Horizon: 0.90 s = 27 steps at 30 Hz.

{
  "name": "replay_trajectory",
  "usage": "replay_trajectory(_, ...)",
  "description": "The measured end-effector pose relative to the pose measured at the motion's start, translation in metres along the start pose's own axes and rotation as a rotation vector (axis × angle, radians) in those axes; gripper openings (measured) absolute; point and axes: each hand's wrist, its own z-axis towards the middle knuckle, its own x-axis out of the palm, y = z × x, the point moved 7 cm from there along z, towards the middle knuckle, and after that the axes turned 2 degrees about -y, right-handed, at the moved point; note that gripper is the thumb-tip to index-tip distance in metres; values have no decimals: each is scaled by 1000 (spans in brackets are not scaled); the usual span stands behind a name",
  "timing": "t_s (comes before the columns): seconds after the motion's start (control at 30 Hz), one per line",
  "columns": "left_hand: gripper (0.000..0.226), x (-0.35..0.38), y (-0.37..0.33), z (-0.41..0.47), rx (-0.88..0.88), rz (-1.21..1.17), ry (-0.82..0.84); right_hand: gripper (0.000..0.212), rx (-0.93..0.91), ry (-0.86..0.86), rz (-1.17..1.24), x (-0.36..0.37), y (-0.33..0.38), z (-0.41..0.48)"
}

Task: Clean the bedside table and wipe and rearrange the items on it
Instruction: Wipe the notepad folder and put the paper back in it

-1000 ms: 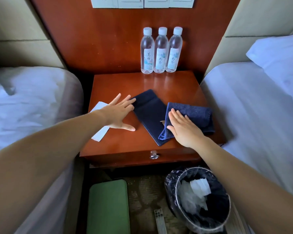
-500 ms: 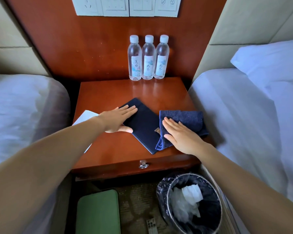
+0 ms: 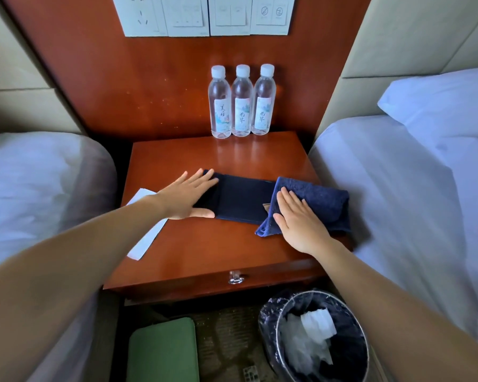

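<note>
A dark navy folder [image 3: 242,198] lies flat near the middle of the reddish wooden desk [image 3: 204,244], its right end under a folded blue towel [image 3: 315,199]. The left hand [image 3: 186,197] rests flat on the folder's left end, fingers spread and straight, thumb along the near edge, pinching nothing. The right hand [image 3: 298,221] presses palm-down on the towel's near left part, fingers together and stretched out. Both bare forearms reach in from the near corners. A white paper [image 3: 146,238] lies on the desk's left edge under the left forearm. Three water bottles [image 3: 243,102] stand side by side at the far edge, with handwritten-style Chinese characters on their labels that I cannot read with confidence. Below the desk sits a bin [image 3: 319,337] with a black liner.
</note>
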Motion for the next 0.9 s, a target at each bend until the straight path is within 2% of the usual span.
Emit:
replay_trajectory(0.07, 87, 11, 3, 1, 2, -22, 69, 58, 5, 7, -1, -1, -3, 3)
replay_trajectory(0.2, 75, 11, 2, -2, 22, 3, 0, 60, 77, 27, -39, -7, -8, 24)
replay_trajectory(0.33, 77, 12, -2, -7, 61, -50, 19, 60, 172, -19, -51, -8, 6, 35)
replay_trajectory(0.5, 95, 19, 4, -4, 11, -146, 72, 59, -55, -66, -6, 1, 99, 39)
replay_trajectory(0.6, 98, 19, 7, -5, 22, -81, 89, 58, -173, -83, -14, 6, 119, 43)
replay_trajectory(0.7, 108, 21, 6, -8, 34, -47, 119, 58, -155, -76, -16, 0, 82, 49)
replay_trajectory(0.8, 117, 21, 5, -9, 37, -54, 124, 78, 18, -168, -30, -12, 13, 46)
replay_trajectory(0.9, 115, 22, 4, -9, 30, -62, 117, 65, 160, -179, -59, -8, -21, 34)
